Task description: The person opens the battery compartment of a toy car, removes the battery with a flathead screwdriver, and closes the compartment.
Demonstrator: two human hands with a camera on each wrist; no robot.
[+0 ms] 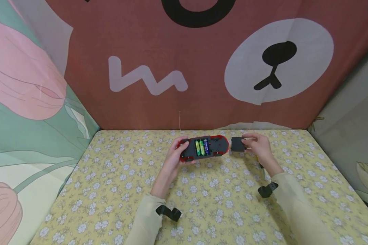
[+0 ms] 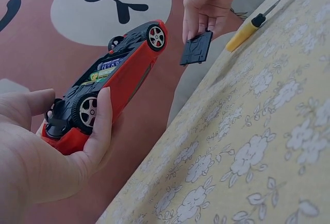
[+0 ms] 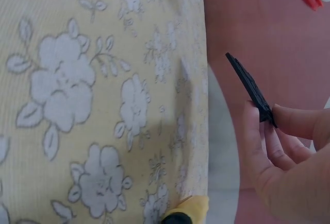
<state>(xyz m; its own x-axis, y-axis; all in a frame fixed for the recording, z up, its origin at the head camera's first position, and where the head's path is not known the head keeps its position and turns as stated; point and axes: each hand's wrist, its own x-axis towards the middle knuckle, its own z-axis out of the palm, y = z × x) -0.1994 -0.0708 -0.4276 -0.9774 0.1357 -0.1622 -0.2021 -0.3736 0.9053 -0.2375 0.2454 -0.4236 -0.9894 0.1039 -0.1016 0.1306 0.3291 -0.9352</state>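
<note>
A red toy car (image 1: 216, 146) is turned underside up in my left hand (image 1: 173, 156), which grips it by one end with the thumb on the black base. Its battery compartment lies uncovered, showing green batteries (image 1: 199, 147) and a blue battery (image 1: 206, 147) side by side. Just right of the car, my right hand (image 1: 260, 147) pinches a flat black battery cover (image 1: 238, 144) by its edge. In the right wrist view the cover (image 3: 250, 87) is seen nearly edge-on between thumb and fingers. Cover and car are apart.
A screwdriver with a yellow handle (image 2: 242, 37) lies on the flowered tablecloth (image 1: 116, 190) below my right hand. Behind the table hangs a brown cloth (image 1: 202, 109) with a bear's face. Printed cloth (image 1: 27, 102) also covers the left side.
</note>
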